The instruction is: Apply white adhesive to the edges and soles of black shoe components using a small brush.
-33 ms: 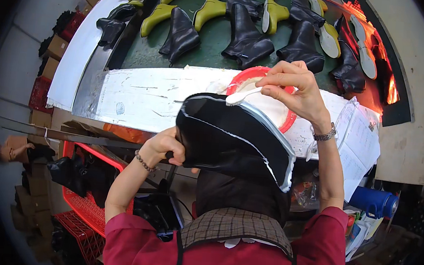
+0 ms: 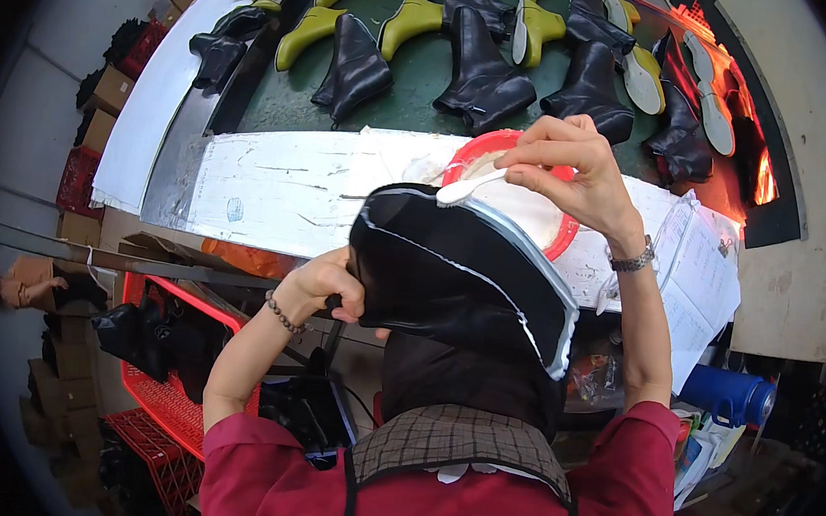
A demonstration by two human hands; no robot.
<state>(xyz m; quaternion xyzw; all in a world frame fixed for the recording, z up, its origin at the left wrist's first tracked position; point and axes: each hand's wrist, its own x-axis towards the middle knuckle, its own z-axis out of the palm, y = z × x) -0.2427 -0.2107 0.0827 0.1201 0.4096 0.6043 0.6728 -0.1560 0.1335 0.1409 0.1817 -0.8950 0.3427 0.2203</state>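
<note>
My left hand (image 2: pixel 323 288) is closed on the left end of a black boot upper (image 2: pixel 451 271), held above my lap at the table's near edge. A wide band of whitish paste runs along the upper's far edge, and a thin white line curves across its middle. Between the thumb and fingers of my right hand (image 2: pixel 575 174) is a small white brush (image 2: pixel 472 186), its bristles touching the upper's far edge. Right behind the brush stands a red bowl (image 2: pixel 562 243) of creamy white paste, partly hidden by my right hand.
Black boots (image 2: pixel 481 74) and olive-yellow boot forms (image 2: pixel 411 27) stand on the green surface (image 2: pixel 280 102) beyond. An orange-glowing heater (image 2: pixel 764 174) is at far right. To the right are papers (image 2: pixel 688 280) and a blue jug (image 2: pixel 727 396); red baskets (image 2: pixel 147 373) and another person (image 2: pixel 37 284) are left.
The boot upper has shifted slightly right and down, and the brush tip has moved a little left along its edge. Both grips are unchanged. The person at left appears slightly shifted.
</note>
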